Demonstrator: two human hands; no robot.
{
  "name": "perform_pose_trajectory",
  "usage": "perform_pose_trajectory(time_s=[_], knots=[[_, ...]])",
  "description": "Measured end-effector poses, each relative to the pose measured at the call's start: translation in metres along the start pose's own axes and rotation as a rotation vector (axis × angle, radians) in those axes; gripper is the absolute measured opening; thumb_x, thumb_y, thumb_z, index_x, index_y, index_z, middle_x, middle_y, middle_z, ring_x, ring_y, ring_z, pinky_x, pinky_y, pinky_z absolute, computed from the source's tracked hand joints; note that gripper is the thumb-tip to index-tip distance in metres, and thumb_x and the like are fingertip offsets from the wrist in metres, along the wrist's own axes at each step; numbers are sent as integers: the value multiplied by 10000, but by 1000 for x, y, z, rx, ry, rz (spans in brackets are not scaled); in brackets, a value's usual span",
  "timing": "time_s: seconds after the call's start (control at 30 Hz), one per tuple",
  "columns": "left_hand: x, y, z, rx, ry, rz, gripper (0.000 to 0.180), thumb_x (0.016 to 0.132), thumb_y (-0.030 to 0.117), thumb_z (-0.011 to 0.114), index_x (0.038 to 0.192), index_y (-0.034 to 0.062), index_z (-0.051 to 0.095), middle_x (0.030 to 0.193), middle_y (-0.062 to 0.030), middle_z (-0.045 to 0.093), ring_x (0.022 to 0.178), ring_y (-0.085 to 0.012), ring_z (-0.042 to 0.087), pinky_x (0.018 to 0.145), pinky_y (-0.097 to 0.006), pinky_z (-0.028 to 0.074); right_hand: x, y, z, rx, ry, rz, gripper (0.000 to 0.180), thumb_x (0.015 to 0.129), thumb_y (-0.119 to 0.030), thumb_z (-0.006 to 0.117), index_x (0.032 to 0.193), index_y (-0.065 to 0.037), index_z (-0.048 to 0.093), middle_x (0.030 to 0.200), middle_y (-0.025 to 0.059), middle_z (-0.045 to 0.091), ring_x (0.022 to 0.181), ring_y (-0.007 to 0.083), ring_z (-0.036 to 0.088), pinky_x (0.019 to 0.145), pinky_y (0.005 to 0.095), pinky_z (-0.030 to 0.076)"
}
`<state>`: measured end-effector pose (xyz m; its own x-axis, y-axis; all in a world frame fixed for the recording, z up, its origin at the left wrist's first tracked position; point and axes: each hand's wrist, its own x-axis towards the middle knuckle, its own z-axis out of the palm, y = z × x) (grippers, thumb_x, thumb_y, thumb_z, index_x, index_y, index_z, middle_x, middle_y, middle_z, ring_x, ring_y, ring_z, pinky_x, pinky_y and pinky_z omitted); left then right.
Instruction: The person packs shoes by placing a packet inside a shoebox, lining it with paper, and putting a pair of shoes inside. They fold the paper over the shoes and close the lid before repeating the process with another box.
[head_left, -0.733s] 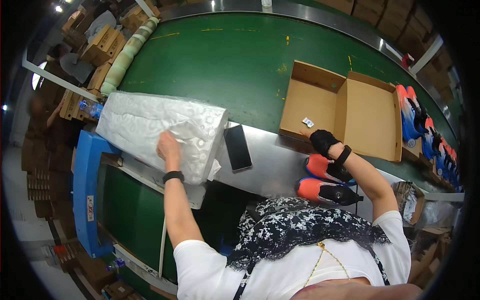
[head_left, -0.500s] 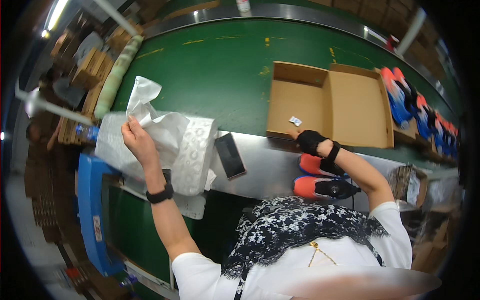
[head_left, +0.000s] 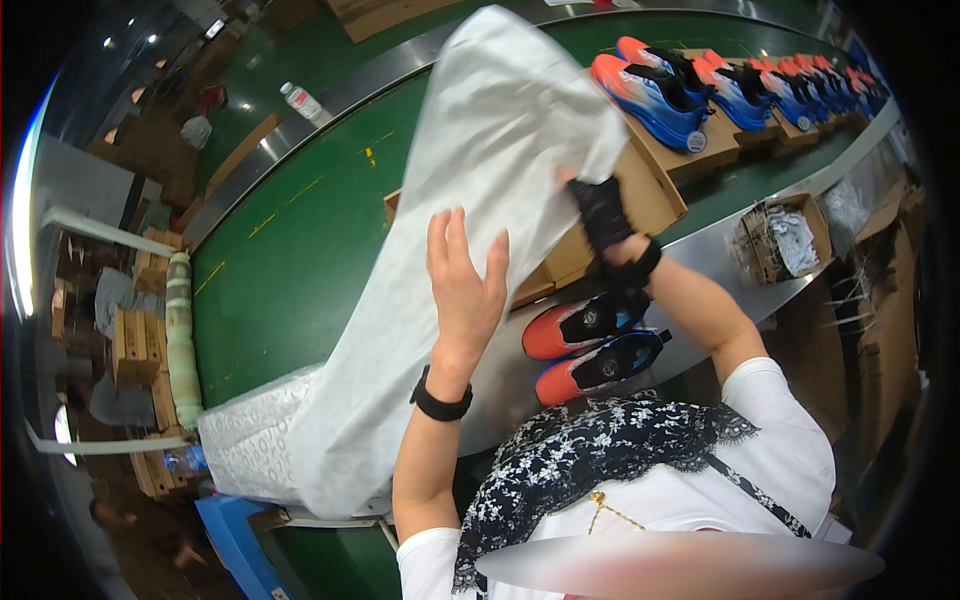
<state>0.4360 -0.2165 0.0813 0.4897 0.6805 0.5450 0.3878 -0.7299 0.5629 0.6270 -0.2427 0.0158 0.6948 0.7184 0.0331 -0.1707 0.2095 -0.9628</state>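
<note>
A large sheet of white wrapping paper point(head_left: 400, 260) stretches from the stack of patterned white paper point(head_left: 255, 435) at the left, up over the open brown shoebox point(head_left: 655, 190). My right hand point(head_left: 592, 200), in a black fingerless glove, pinches the sheet near its far right end; motion blurs its fingertips. Raised over the sheet, my left hand point(head_left: 465, 290) has its fingers apart and holds nothing. Just below the box, a pair of orange, blue and black sneakers point(head_left: 590, 355) lies on the metal edge of the bench. Paper hides most of the box.
Rows of similar sneakers point(head_left: 740, 95) stand on boxes along the far right of the green conveyor point(head_left: 290, 240). An open carton point(head_left: 815, 225) with crumpled contents sits at right. A blue frame point(head_left: 240, 550) stands at lower left, and a bottle point(head_left: 303, 100) on the far rail.
The sheet has been drawn from the stack up and right across the box. My right hand has left the box edge for the paper; my left hand has let go and moved right.
</note>
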Motion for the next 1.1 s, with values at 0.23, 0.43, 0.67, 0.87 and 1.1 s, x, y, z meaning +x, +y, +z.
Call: perform_pose_trajectory(time_s=[0.23,0.43,0.67,0.87,1.1], knots=[[-73,-92,-8,651,-423,-209,522,790,399,500,1166,41,448,1249,-269,304,1215,-403,206,888,-635,176,82,-21,-175,-900,554,-54,473,712,-335,644,954,61,549,857,89,592,716,201,535,660,305,444],[-86,-160,-29,723,-323,-611,664,773,509,467,1259,79,329,1270,-257,289,1229,-399,182,899,-637,160,79,-20,-243,-724,1031,-529,668,656,-568,587,673,100,587,595,200,580,608,272,570,593,369,427],[-83,-218,-20,-705,42,-1295,689,729,386,633,1230,32,318,1192,-161,419,1050,-283,451,767,-525,408,15,-40,-229,-870,639,-224,618,652,-332,700,1052,68,452,1040,236,515,936,274,526,775,348,416],[-95,-210,12,-1032,158,-1196,429,799,182,586,1140,-26,428,1089,-124,514,958,-242,518,823,-372,427,-119,-42,-166,-1281,-635,-166,487,578,-250,720,963,-37,512,992,148,516,913,291,503,878,379,346],[-91,-174,30,-1004,94,-1178,406,817,180,561,1123,-55,432,1064,-124,522,939,-223,525,786,-345,443,-178,-12,-149,-1595,-877,-338,182,601,-249,649,670,-118,544,658,38,567,677,162,561,816,472,255]])
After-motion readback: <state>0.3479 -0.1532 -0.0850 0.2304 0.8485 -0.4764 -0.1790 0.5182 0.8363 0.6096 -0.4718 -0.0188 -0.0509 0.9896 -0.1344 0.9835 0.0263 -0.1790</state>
